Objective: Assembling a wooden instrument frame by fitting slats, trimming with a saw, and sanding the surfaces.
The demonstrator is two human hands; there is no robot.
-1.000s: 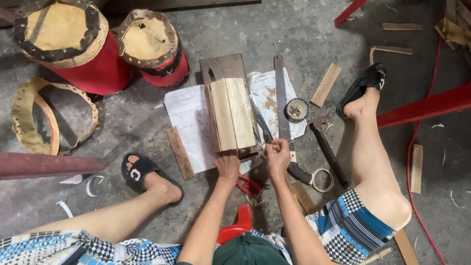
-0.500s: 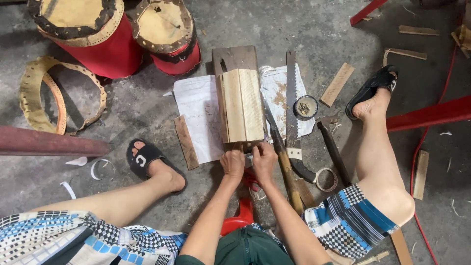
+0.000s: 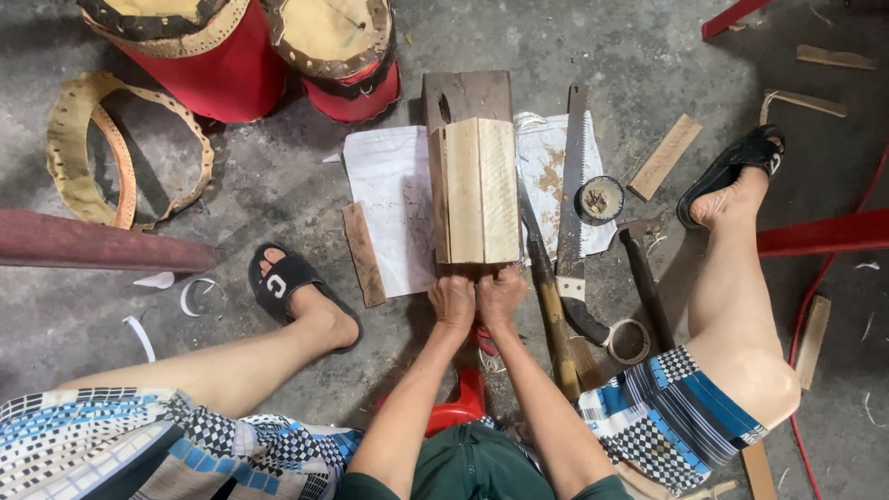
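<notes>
Both the left hand point(image 3: 452, 301) and right hand point(image 3: 501, 294), fingers curled closed, grip the near end of the pale wooden block point(image 3: 477, 190) lying on white paper point(image 3: 389, 204) on the grey concrete floor point(image 3: 259, 194), beside a handsaw point(image 3: 572, 199).

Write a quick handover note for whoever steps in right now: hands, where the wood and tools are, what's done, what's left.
Left hand and right hand: side by side, both gripping the near end of the wood block.
Block: pale slats, lying on a dark board between white sheets.
Tools: saw, hammer and a wooden-handled tool lie untouched right of the block; small tin beside the saw.
Done: slats sit together.
Left: cannot tell from here.
</notes>
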